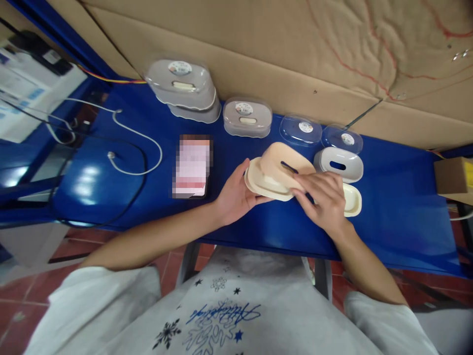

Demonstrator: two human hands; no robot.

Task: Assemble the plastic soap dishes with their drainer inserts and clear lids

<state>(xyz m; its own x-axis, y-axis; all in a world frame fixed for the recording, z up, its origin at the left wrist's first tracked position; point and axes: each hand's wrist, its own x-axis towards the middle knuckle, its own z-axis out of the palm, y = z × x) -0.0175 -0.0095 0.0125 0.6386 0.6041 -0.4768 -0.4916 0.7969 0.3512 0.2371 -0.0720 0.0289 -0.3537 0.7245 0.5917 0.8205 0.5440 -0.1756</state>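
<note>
A peach cover (286, 157) and a cream tray (254, 181), both being held

I see the left hand (233, 198) gripping the cream tray, thumb on its left side and fingers under it. The right hand (325, 199) pinches the peach cover by its near right corner. The cover leans over the tray, above the blue tabletop (399, 222). I can't tell if they touch. Near the right hand are a white cover (354, 167) and a pale yellow tray (354, 199), partly hidden. A phone (191, 167) lies to the left.
</note>
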